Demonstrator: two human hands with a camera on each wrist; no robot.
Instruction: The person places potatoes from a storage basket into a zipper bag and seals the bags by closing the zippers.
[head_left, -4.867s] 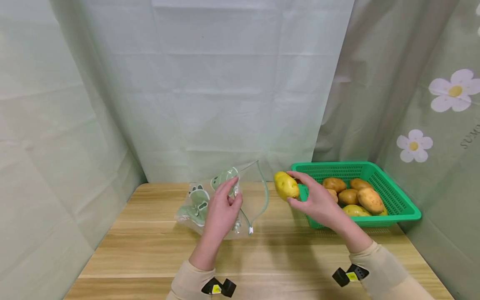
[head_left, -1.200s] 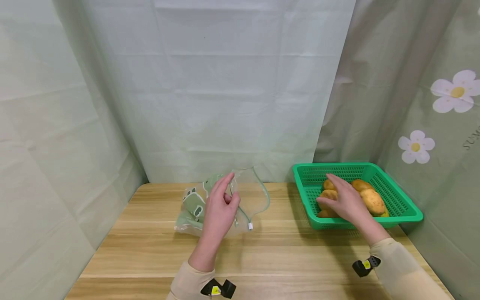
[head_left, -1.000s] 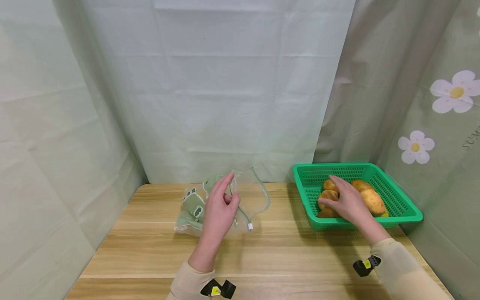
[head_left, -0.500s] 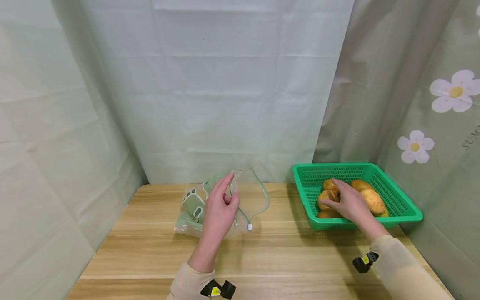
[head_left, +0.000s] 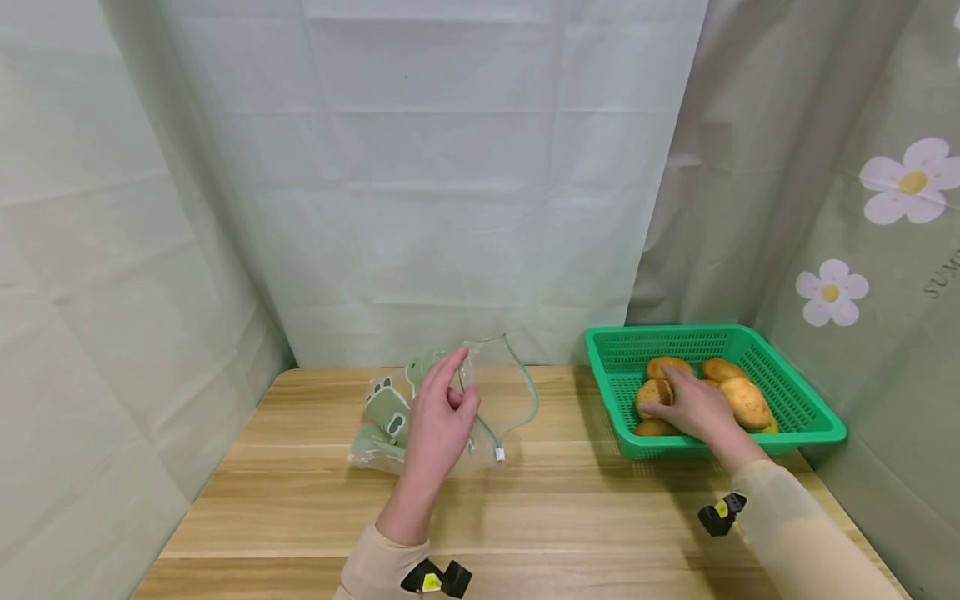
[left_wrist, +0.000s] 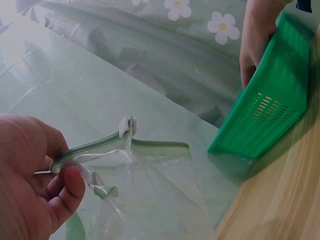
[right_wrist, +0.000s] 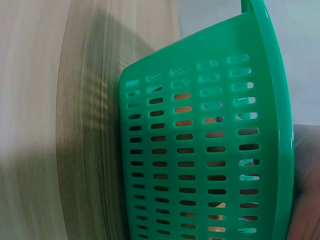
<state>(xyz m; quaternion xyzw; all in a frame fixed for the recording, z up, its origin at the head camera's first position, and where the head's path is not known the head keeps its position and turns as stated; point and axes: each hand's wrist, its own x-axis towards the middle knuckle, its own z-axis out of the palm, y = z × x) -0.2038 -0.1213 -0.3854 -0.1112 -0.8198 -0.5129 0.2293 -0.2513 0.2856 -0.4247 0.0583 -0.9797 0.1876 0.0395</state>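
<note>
My left hand (head_left: 444,412) pinches the zip edge of a clear slider bag (head_left: 506,392) with green cartoon prints. In the left wrist view the bag (left_wrist: 155,175) hangs from thumb and fingers, its green zip strip and white slider showing. Whatever lies inside the bag cannot be made out. Over at the right, my right hand (head_left: 697,406) is down in the green basket (head_left: 611,400), thumb and fingers around a brown potato (head_left: 652,398). The fingertips' contact is partly hidden. In the right wrist view the basket wall (right_wrist: 200,165) hides most of that hand.
Other potatoes lie in the basket, among them a pale one (head_left: 745,403) and a brown one (head_left: 722,369). The wooden table (head_left: 300,500) carries bag and basket. Pale curtains (head_left: 465,183) close off the back and both sides.
A yellow potato held between bag and basket 4.9 s ago has left my right hand. That hand moved right into the basket, then lowered and closed in on a brown potato. The left hand kept its hold.
</note>
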